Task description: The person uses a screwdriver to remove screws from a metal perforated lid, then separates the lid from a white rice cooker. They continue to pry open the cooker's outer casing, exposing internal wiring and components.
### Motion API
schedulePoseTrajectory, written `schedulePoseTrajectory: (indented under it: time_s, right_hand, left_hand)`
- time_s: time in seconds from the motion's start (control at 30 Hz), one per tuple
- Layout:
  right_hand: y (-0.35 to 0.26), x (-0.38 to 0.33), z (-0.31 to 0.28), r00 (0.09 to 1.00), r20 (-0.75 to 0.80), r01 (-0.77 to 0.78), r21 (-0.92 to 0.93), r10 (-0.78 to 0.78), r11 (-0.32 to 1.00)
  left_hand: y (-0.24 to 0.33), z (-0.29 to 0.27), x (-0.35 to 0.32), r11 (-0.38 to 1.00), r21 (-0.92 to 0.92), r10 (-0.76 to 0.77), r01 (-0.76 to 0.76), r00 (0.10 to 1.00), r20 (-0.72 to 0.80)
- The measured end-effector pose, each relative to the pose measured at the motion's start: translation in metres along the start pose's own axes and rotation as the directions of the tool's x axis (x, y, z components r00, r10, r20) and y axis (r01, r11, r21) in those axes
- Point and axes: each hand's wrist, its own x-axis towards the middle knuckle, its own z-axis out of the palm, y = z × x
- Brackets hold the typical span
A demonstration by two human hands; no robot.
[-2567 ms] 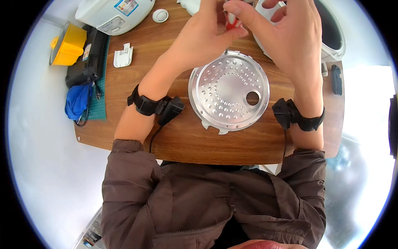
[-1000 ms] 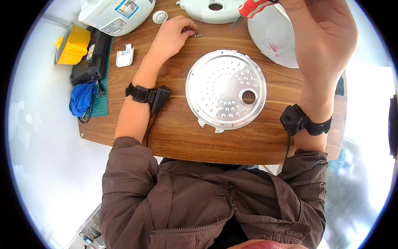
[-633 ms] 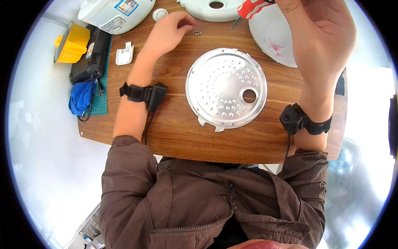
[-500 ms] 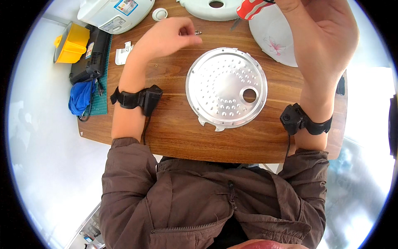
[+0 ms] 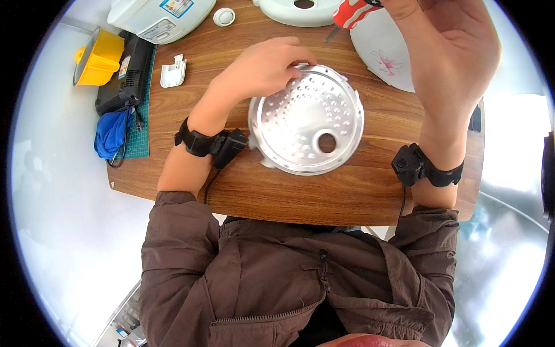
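Observation:
A round, shiny metal plate (image 5: pixel 312 124) with rows of small dimples and one round hole is in the middle of the table. My left hand (image 5: pixel 272 66) grips its far rim; the fingertips on the underside are hidden. The plate looks a little tilted. At the upper right my right hand (image 5: pixel 457 52) is closed round a screwdriver (image 5: pixel 350 13) with a red, white and dark handle, its tip pointing down and left. A white, flower-printed lid (image 5: pixel 381 55) lies behind my right wrist.
At the far left stands a rice cooker body (image 5: pixel 159 20). A white ring-shaped cap (image 5: pixel 224 17) and a small white plastic piece (image 5: pixel 173 72) lie near it. A pale green lid part (image 5: pixel 300 17) is at the back. A yellow container (image 5: pixel 101 58), a black device (image 5: pixel 124 81) and a blue cloth (image 5: pixel 111 136) sit left.
My left hand has moved right and taken hold of the metal plate's rim. The plate has shifted left and turned slightly. My right hand with the screwdriver has hardly moved.

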Motion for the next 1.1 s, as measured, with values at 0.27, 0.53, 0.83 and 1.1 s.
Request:
schedulePoseTrajectory:
  time_s: [0.27,0.53,0.83,1.1]
  right_hand:
    - [0.0,-0.004,0.008,0.999,0.037,0.003,0.061,-0.005,0.998]
    - [-0.002,-0.014,0.027,0.987,0.079,-0.137,-0.026,0.138,0.99]
    - [-0.006,-0.013,0.028,0.979,0.116,-0.149,-0.146,0.166,0.978]
    - [-0.001,-0.014,0.024,0.973,0.152,-0.147,-0.172,0.173,0.974]
  left_hand:
    - [-0.006,-0.007,0.005,0.964,-0.257,-0.104,0.065,0.984,-0.144]
    - [-0.016,-0.027,-0.005,0.979,-0.164,-0.106,0.12,0.99,0.092]
    - [-0.005,-0.002,0.006,0.956,-0.287,-0.084,0.065,0.995,-0.054]
    - [-0.004,0.002,0.008,0.961,-0.277,-0.024,-0.01,0.992,-0.121]
